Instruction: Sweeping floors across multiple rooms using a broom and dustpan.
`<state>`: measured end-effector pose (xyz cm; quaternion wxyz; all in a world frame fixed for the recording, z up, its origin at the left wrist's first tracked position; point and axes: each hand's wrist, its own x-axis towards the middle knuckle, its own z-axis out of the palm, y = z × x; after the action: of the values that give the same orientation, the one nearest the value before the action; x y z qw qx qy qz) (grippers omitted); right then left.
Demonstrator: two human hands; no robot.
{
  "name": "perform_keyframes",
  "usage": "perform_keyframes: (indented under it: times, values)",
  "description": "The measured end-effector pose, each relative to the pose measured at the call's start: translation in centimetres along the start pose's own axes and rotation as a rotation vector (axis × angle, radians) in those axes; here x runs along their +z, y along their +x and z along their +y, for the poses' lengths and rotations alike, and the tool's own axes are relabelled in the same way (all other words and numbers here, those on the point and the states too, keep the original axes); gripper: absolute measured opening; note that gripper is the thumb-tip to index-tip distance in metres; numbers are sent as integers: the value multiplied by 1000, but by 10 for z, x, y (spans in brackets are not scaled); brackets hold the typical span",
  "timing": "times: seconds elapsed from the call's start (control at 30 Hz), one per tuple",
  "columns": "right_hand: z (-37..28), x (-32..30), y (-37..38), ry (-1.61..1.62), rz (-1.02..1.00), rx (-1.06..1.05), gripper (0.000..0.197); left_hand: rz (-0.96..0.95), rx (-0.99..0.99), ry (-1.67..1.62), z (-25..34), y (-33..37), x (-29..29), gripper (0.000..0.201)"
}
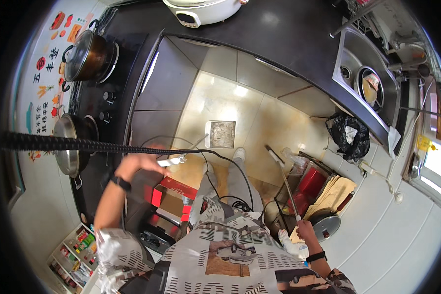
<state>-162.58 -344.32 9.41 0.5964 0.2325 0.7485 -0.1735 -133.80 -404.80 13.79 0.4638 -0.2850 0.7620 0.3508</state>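
Observation:
At the left, my left hand [141,161] is at the white handle end [171,161] of a long-handled dustpan. Its fingers are smeared by motion but look spread, with the handle beside them; whether they touch it is hard to tell. The dustpan's dirty, flat pan [221,134] lies on the floor ahead of my feet, joined to the handle by a thin rod. My right hand [306,230], low on the right, is closed round the upper end of a long pole [289,188]. The pole slants away to a white piece with a narrow dark tip near the floor.
Open red boxes [174,198] stand beside my left leg. Right of me are a pan [327,228], cardboard [330,196] and a black bin bag [348,134]. Counters with a stove [108,98] and sink [345,54] enclose the floor. A dark cable [83,143] crosses the view.

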Motion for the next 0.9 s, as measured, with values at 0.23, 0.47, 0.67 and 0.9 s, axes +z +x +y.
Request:
perform_keyframes:
  times: [0.23, 0.47, 0.67, 0.9]
  values:
    - [-138, 76, -12, -1011, 327, -663, 29, 405, -262, 32, -14, 2, 151, 42]
    - [-274, 262, 127, -1186, 206, -1106, 16, 514, -41, -177, 10, 6, 201, 36]
    - [-245, 346, 147, -1287, 360, -969, 18, 347, -194, -308, -17, -19, 217, 57]
    - [-22, 235, 174, -1021, 514, -815, 18, 2, 115, -1245, -62, -6, 283, 15]
